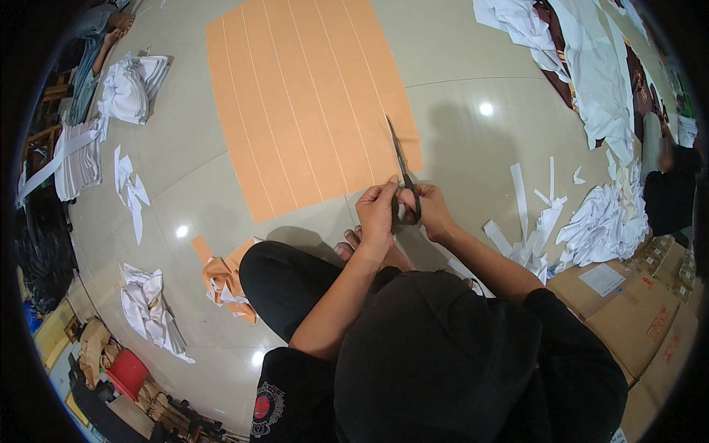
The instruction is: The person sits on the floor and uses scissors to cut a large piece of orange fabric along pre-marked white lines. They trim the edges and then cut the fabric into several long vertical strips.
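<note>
A large orange sheet [310, 96], marked with pale lengthwise lines, lies on the tiled floor in front of me. My right hand [428, 209] is closed around the dark handles of a pair of scissors [399, 151]. Their blades point away from me over the sheet's right part, near its rightmost line. Close beside the handles, at the sheet's near edge, my left hand [377, 213] has its thumb and fingers drawn together. Whatever lies between those fingers is hidden.
Crumpled orange pieces [225, 284] lie left of my knee. White cloth stacks [127, 87] and a white bundle [151, 310] sit at left. White scraps [605, 218], cardboard boxes [628, 310] and long white cloths [591, 66] are at right. Other people show at both edges.
</note>
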Motion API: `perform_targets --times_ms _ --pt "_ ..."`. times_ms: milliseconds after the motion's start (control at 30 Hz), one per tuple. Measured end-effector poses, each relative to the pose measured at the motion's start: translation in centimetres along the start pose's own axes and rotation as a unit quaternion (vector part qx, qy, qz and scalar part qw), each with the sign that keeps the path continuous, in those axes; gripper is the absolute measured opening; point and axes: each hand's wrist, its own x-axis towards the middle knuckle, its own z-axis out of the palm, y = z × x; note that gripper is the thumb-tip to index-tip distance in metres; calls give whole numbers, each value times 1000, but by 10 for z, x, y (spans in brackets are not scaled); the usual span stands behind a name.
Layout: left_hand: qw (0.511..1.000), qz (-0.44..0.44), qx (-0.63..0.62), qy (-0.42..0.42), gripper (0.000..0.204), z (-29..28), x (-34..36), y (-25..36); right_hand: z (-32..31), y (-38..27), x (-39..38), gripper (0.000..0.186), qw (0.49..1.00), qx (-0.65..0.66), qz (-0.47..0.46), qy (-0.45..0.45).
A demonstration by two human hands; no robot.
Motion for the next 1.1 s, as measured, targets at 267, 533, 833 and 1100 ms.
perform_targets --times_ms 267,533,833,1100 --pt "1000 5 11 1 24 0 1 0 0 1 1 23 1000 -2 4 1" --pt "1000 9 3 0 21 0 2 0 4 -4 -2 24 1000 -11 6 9" --pt "1000 11 2 1 20 1 -2 3 3 -1 -1 24 1000 -8 7 9" --pt "1000 7 7 5 20 1 -2 4 4 1 0 22 1000 12 6 8"
